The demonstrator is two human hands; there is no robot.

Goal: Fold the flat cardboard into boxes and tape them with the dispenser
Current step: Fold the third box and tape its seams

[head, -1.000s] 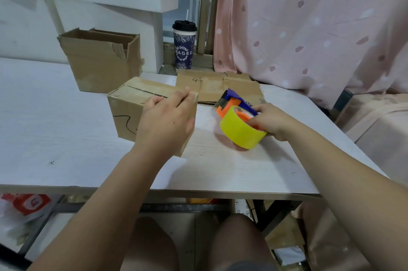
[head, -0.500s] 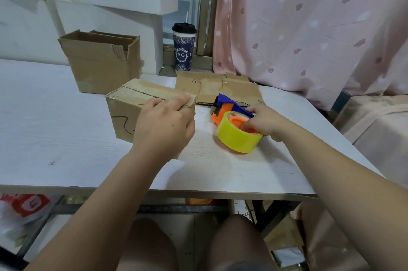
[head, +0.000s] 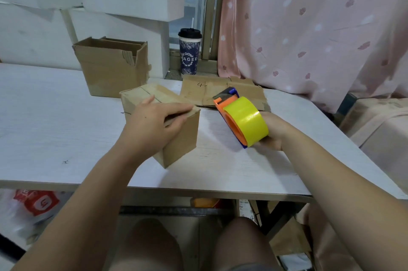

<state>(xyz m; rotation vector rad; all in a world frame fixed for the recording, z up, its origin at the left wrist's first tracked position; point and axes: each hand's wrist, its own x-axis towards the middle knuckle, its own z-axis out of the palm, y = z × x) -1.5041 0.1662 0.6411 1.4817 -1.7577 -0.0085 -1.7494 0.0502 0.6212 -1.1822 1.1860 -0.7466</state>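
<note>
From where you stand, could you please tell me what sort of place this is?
Probably a small home or back-room packing spot: a white table holding a closed cardboard box and flat cardboard, a tape dispenser with yellow tape in the right hand, and a pink patterned curtain behind.

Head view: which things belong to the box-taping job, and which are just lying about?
Job: folded cardboard box under left hand; tape dispenser in right hand; flat cardboard behind it.
Lying about: lidded paper cup; pink curtain; open cardboard box at back.
</note>
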